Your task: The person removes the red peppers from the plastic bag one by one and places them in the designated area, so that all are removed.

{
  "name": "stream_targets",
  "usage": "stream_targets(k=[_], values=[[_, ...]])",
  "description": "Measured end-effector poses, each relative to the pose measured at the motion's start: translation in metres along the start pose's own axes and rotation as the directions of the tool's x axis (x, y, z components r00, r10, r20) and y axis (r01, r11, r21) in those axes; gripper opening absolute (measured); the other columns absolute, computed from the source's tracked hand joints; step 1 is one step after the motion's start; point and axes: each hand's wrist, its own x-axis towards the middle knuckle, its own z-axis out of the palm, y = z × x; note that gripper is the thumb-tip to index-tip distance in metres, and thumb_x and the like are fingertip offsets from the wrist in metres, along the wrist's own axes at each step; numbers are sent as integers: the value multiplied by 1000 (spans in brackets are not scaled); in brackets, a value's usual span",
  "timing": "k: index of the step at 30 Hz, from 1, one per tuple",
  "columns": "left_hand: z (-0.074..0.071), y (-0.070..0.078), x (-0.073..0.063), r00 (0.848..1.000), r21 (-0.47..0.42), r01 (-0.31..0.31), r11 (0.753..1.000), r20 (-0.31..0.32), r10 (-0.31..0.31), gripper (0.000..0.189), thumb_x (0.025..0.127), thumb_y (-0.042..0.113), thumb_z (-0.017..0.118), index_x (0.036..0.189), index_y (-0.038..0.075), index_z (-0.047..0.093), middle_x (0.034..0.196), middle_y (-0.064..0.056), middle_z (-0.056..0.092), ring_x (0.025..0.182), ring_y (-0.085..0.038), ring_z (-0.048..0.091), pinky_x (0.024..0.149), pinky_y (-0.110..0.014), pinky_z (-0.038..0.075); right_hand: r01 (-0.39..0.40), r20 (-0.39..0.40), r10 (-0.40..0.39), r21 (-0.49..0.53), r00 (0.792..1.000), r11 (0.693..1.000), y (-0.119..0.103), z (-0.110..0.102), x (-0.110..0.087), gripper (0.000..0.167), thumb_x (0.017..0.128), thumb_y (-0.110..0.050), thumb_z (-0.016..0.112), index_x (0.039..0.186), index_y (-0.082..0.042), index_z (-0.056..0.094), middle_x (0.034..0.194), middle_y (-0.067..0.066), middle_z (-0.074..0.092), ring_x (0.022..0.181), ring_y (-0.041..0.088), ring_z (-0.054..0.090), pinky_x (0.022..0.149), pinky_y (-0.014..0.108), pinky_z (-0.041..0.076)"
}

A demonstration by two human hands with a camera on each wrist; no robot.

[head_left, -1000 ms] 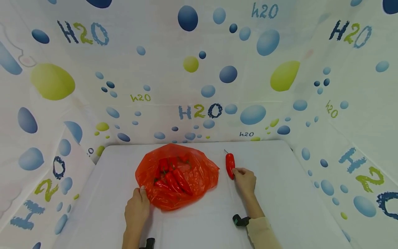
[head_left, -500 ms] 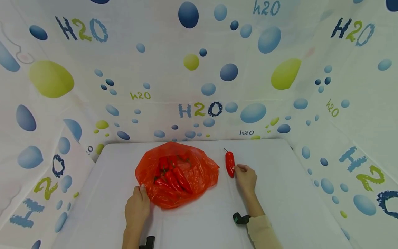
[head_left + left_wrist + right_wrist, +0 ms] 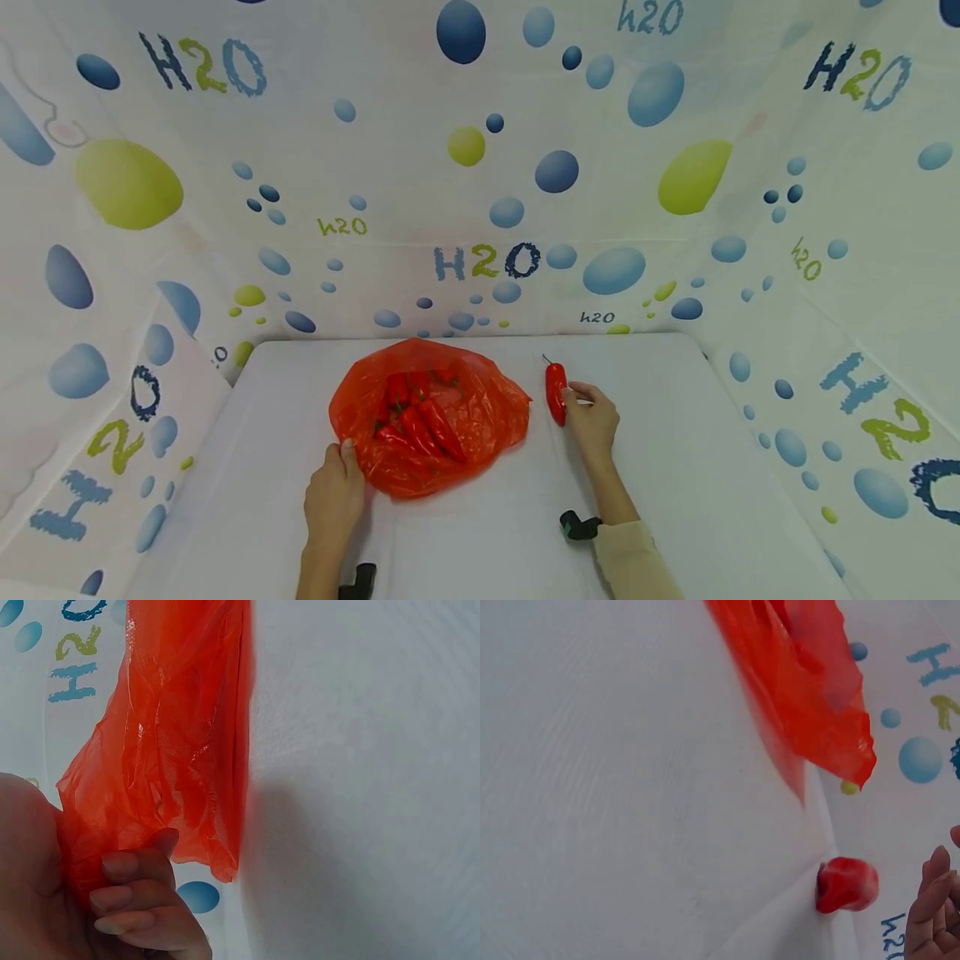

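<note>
A thin orange-red plastic bag (image 3: 495,425) lies open on the white table, with several red chili peppers (image 3: 417,429) inside. At its left edge my left hand (image 3: 333,492) grips the plastic; the left wrist view shows the fingers curled round the gathered bag (image 3: 172,735). To the right of the bag a single red chili pepper (image 3: 556,393) lies on the table, its stem pointing away. Beside its lower half is my right hand (image 3: 592,425), its fingertips overlapping the pepper in the head view. In the right wrist view a gap separates the loosely bent fingers (image 3: 934,900) from the pepper (image 3: 847,885).
A white-covered table (image 3: 675,467) stretches to both sides. Behind it and along the sides hangs a white curtain (image 3: 405,167) printed with blue and green drops. Black wrist cameras sit at both wrists, the right one (image 3: 579,526) just above the table.
The right fingertips were at the pepper's lower end, drew slightly off to its right, and now overlap its middle. The left hand keeps its grip on the bag. The head view has shifted slightly.
</note>
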Motion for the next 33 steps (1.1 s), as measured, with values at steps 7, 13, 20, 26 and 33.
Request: stream_targets(k=[7, 13, 20, 26, 33], values=[[-1, 0, 0, 1000, -5, -4, 1000, 2, 4, 54, 114, 42, 25, 106, -3, 52, 71, -15, 53, 64, -34, 57, 55, -43, 43, 50, 26, -52, 74, 998, 996, -30, 0, -15, 19, 95, -22, 77, 109, -8, 79, 96, 7, 76, 70, 18, 64, 53, 23, 49], [-2, 1, -1, 1000, -24, -4, 1000, 11, 4, 54, 114, 42, 26, 107, -4, 52, 71, -15, 54, 64, -33, 57, 55, -42, 42, 80, 81, -88, 98, 993, 992, -42, 5, -25, 16, 96, -24, 77, 108, -13, 79, 91, 3, 75, 71, 24, 66, 59, 22, 50], [-5, 0, -2, 1000, -18, 8, 1000, 12, -7, 54, 114, 42, 25, 106, -4, 51, 72, -16, 54, 66, -36, 59, 56, -45, 44, 126, 177, -150, 136, 973, 983, -50, 20, -37, 14, 97, -22, 76, 106, -11, 80, 89, 4, 76, 75, 25, 69, 63, 25, 54], [-5, -1, -1, 1000, -20, 6, 1000, 13, -6, 54, 114, 43, 25, 106, -3, 51, 72, -16, 54, 66, -36, 59, 56, -45, 43, 165, 289, -199, 138, 936, 977, -59, 31, -45, 20, 98, -23, 75, 111, -9, 79, 98, 1, 76, 84, 19, 68, 69, 27, 58], [-4, -2, 0, 1000, -22, 6, 1000, 23, -5, 55, 113, 44, 24, 107, -4, 51, 73, -17, 56, 67, -37, 61, 56, -46, 43, 198, 403, -207, 65, 891, 978, -62, 47, -55, 16, 97, -23, 76, 109, -13, 79, 96, -2, 75, 82, 16, 66, 71, 30, 57]])
